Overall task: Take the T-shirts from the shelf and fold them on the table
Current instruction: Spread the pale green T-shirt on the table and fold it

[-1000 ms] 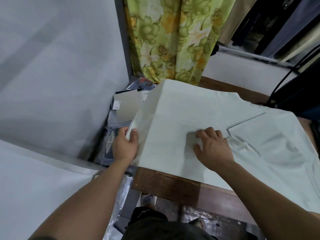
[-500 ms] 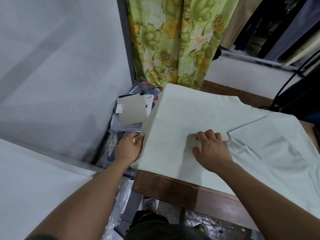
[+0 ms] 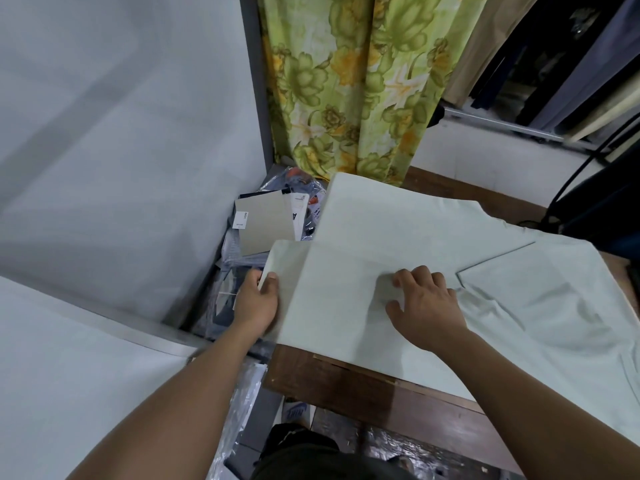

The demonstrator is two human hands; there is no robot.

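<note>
Head view | left hand [image 3: 256,303] pinches the shirt [image 3: 398,237] edge, thumb on top, flap lifted beyond the table [image 3: 346,382] | right hand [image 3: 427,306] presses curled fingertips into the shirt, grasping nothing | shirt spread on the table under both hands

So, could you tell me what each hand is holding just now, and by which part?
The left hand pinches the pale green cotton T-shirt by its left side edge, lifted off the table. The right hand holds nothing; it presses on the shirt's middle.
</note>
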